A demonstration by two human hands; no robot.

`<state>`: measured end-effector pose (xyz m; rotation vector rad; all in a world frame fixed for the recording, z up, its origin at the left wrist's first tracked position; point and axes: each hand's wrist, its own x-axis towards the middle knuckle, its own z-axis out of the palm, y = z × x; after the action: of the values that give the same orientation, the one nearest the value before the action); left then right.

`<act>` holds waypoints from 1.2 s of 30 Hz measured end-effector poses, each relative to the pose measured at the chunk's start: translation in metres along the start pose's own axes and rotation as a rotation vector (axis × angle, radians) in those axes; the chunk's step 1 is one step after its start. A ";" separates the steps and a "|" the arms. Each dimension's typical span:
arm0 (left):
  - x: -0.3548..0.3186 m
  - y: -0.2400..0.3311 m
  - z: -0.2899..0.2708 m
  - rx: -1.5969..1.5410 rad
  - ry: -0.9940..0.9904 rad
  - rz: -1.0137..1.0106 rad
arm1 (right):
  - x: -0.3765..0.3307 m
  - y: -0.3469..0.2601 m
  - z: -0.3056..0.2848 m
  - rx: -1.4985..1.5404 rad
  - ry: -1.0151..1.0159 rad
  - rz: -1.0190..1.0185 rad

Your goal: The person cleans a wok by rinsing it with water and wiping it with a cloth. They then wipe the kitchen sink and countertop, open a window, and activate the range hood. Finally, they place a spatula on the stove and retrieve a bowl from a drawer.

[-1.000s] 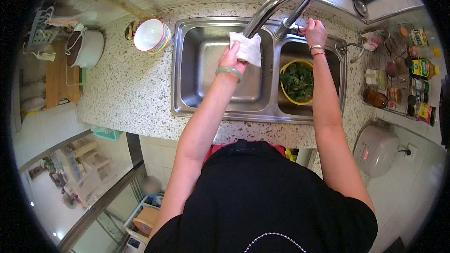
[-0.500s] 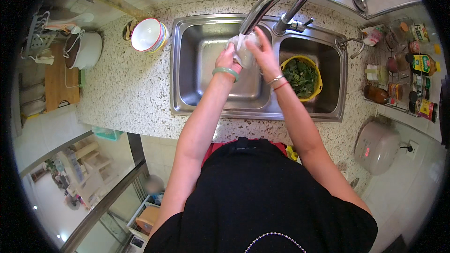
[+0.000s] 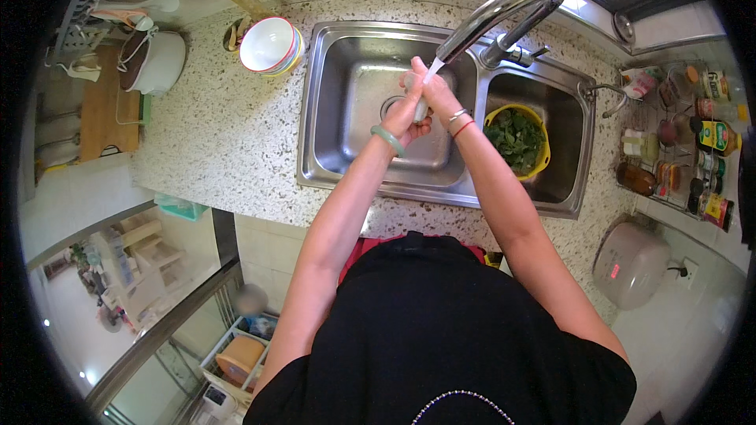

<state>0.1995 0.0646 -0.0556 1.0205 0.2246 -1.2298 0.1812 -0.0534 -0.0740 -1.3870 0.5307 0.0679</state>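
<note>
- Head view, with its centre as the clock's hub: the white cloth (image 3: 421, 109) is at 1 o'clock, bunched between two hands over the left basin (image 3: 356, 102) and mostly hidden by them.
- Left hand (image 3: 405, 115): fingers curled around the cloth. Right hand (image 3: 442, 99): laid against it from the 2 o'clock side, its fingers overlapped by the other hand's, so I cannot tell how wide or narrow they stand.
- One stream of water (image 3: 431, 71) (slightly blurred) falls from the faucet (image 3: 476, 20) onto the hands.
- Edges: both hands are near the divider (image 3: 482, 88), well apart from the basin's wall toward 9 o'clock; the bench (image 3: 213, 126) spreads wide at 10 o'clock.
- Counted: two basins; one yellow colander (image 3: 543, 162) of leafy greens (image 3: 513, 140), at 2 o'clock; one stack of bowls (image 3: 268, 46), at 11 o'clock, its number unclear.
- Jars (image 3: 635, 179) at 3 o'clock overlap too much to count.
</note>
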 end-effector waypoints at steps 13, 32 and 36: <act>-0.009 0.015 -0.010 -0.091 -0.263 -0.239 | -0.003 -0.015 -0.001 0.559 -0.376 0.089; 0.020 -0.021 -0.028 1.330 0.193 0.307 | 0.008 0.011 0.016 0.049 0.066 -0.001; 0.009 -0.014 -0.014 1.350 0.222 0.248 | 0.006 0.010 0.016 -0.023 0.146 0.017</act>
<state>0.1958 0.0691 -0.0764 2.2524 -0.6543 -0.9539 0.1878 -0.0374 -0.0836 -1.4167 0.6650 -0.0141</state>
